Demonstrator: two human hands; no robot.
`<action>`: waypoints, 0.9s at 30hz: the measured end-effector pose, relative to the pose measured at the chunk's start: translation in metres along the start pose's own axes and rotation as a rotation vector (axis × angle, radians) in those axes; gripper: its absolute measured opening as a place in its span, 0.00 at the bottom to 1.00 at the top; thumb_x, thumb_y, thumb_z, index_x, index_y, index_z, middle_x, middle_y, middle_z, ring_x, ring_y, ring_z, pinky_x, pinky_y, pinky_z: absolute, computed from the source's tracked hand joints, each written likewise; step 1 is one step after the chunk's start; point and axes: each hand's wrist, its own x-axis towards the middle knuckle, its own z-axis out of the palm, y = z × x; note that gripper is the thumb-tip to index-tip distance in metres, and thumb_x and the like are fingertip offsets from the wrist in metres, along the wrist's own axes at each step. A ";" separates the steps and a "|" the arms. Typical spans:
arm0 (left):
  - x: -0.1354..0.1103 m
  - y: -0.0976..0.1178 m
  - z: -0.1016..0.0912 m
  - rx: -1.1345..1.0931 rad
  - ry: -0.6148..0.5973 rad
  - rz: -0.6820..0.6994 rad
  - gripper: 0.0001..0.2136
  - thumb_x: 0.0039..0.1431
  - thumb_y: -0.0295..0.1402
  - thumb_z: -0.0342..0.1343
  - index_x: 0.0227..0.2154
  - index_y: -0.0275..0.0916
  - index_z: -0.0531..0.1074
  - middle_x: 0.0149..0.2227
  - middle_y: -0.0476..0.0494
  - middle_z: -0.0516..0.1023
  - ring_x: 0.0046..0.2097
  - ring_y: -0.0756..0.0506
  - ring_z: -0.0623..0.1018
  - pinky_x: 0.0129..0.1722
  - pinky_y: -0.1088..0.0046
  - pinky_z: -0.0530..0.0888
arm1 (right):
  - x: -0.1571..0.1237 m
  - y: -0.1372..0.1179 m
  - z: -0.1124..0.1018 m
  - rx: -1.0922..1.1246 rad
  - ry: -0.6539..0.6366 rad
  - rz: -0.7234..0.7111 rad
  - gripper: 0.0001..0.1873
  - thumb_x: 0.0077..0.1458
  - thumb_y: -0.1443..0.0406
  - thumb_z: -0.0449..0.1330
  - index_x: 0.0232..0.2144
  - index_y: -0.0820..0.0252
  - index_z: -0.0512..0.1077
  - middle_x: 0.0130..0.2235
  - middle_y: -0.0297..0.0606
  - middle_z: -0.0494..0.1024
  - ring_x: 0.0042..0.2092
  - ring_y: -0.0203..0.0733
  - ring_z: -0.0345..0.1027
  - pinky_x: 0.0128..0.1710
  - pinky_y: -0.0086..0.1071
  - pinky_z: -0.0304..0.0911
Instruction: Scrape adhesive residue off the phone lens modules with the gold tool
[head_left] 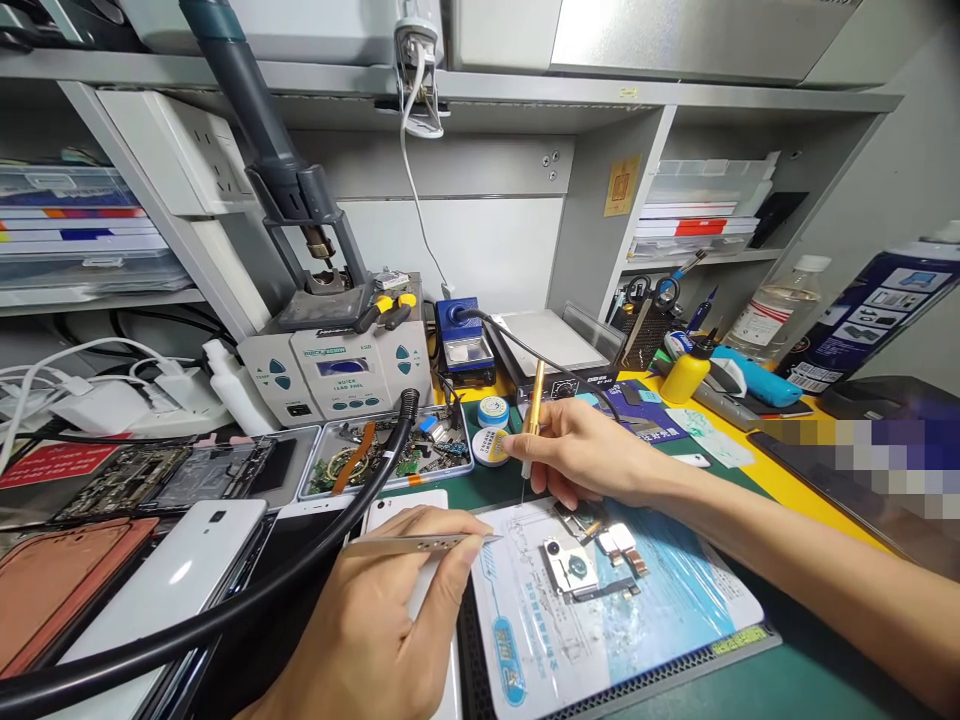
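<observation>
Pinched between the thumb and fingers of my left hand (397, 610) is a pair of metal tweezers (409, 545), tips pointing right over the left edge of a white-and-blue printed work pad (540, 640). My right hand (589, 445) grips a slim gold-coloured pen-shaped tool (537, 395), held nearly upright. Its very thin tip points down near the pad's top edge; whether it touches anything, I cannot tell. On the pad, to the right of the tweezers, lie a phone camera module (571, 568), a smaller silver module (618, 540) and some flex cable pieces.
A black hose (300, 577) crosses the left foreground over several phones. Behind my hands are a tray of small parts (442, 460), two small round tubs (490, 447) and a hot-air station (337, 370). A yellow bottle (686, 375) stands at the right.
</observation>
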 end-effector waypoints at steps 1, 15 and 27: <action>0.000 0.000 0.000 -0.001 0.000 0.000 0.09 0.68 0.25 0.52 0.44 0.45 0.73 0.40 0.57 0.81 0.44 0.57 0.80 0.51 0.88 0.72 | 0.000 0.000 -0.001 0.004 0.004 0.004 0.22 0.69 0.57 0.60 0.24 0.62 0.69 0.17 0.22 0.69 0.13 0.25 0.56 0.10 0.20 0.49; 0.000 0.004 -0.005 0.059 0.030 0.030 0.08 0.67 0.27 0.54 0.45 0.44 0.75 0.42 0.56 0.82 0.45 0.57 0.81 0.53 0.89 0.72 | -0.007 -0.003 -0.008 0.184 -0.112 -0.035 0.22 0.63 0.57 0.63 0.20 0.64 0.72 0.12 0.28 0.69 0.12 0.26 0.55 0.10 0.20 0.45; 0.003 0.002 0.008 0.148 0.048 0.153 0.11 0.66 0.25 0.57 0.49 0.40 0.77 0.45 0.50 0.83 0.48 0.54 0.81 0.56 0.83 0.74 | -0.063 0.030 -0.043 0.623 -0.200 0.047 0.19 0.57 0.55 0.69 0.25 0.61 0.70 0.14 0.27 0.71 0.11 0.24 0.51 0.09 0.17 0.43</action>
